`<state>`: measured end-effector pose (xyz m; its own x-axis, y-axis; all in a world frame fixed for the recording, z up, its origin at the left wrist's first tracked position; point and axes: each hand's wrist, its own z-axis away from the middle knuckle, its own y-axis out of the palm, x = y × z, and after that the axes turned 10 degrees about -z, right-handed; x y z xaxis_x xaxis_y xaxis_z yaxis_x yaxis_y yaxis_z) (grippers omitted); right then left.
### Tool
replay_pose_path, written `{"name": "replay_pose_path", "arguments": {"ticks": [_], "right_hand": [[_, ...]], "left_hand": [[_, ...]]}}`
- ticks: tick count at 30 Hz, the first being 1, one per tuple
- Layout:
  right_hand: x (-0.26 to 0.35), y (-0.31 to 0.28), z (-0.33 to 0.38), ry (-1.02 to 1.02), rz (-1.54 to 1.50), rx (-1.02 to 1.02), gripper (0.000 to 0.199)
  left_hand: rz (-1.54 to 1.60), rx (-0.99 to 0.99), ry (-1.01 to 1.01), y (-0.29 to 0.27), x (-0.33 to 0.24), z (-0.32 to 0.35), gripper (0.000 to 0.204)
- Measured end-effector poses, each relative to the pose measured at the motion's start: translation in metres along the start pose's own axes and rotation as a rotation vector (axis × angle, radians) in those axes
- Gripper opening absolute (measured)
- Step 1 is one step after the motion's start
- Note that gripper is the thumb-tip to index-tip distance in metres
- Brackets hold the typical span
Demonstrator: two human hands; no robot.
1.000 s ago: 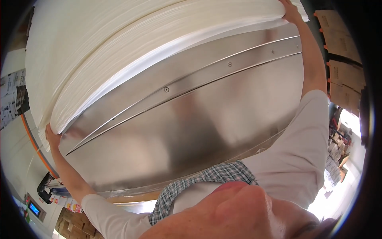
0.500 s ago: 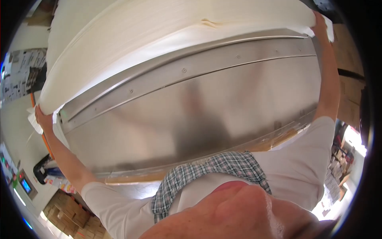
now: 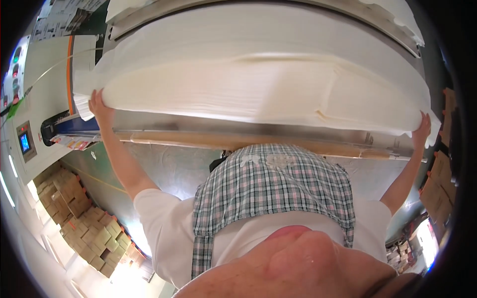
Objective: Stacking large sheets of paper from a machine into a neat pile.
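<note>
A long, soft, creamy-white stack of thin sheets (image 3: 213,87) stretches across the view, tissue-like in its layers. My left hand (image 3: 101,105) grips its left end, with fingers curled over the edge. Its right end is held by my right hand (image 3: 422,129), arm stretched wide. A crease and a small yellowish fold mark the stack's front face, right of the middle. The stack lies over a shiny steel bed (image 3: 164,120), most of which it hides. Where my thumbs press underneath cannot be seen.
Behind the stack runs a steel machine bar (image 3: 164,19). On the left stand a machine cabinet with a small control screen (image 3: 24,141) and a button panel (image 3: 16,72). A brown ledge (image 3: 174,139) runs before my plaid apron. Cardboard boxes (image 3: 92,233) are piled lower left.
Both hands have brought the stack down and toward me, over the steel bed that showed before. The machine bar behind it has come into view. My body stands farther back.
</note>
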<state>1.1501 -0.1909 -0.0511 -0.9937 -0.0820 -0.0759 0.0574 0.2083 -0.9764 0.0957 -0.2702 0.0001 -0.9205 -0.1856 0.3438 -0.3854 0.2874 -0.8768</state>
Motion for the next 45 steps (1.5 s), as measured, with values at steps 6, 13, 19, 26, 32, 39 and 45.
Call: {"name": "replay_pose_path", "arguments": {"ticks": [6, 13, 19, 26, 32, 39, 45], "right_hand": [[0.043, -0.01, 0.076, 0.095, -0.088, 0.083, 0.054], [0.033, 0.0, 0.086, 0.123, -0.075, 0.312, 0.051], [-0.004, -0.004, 0.039, 0.035, 0.01, 0.533, 0.054], [0.0, 0.071, -0.097, 0.202, -0.026, 1.171, 0.08], [-0.06, 0.108, -0.122, 0.16, 0.064, 1.23, 0.08], [-0.04, 0.087, -0.098, 0.128, -0.074, 0.532, 0.043], [0.215, -0.003, -0.107, -0.086, -0.834, 0.199, 0.029]], "left_hand": [[0.036, 0.164, -0.099, 0.001, 0.003, 0.111, 0.053], [-0.007, 0.411, -0.125, -0.002, 0.005, 0.108, 0.057], [-0.057, 0.702, -0.04, 0.009, 0.014, 0.066, 0.064], [-0.012, 1.213, 0.116, 0.083, 0.019, -0.05, 0.07], [0.108, 1.133, 0.005, 0.111, -0.047, -0.087, 0.044], [0.46, 0.185, -0.062, -0.005, -0.115, -0.045, 0.027], [1.102, 0.28, 0.331, -0.111, -0.288, 0.013, 0.022]]}}
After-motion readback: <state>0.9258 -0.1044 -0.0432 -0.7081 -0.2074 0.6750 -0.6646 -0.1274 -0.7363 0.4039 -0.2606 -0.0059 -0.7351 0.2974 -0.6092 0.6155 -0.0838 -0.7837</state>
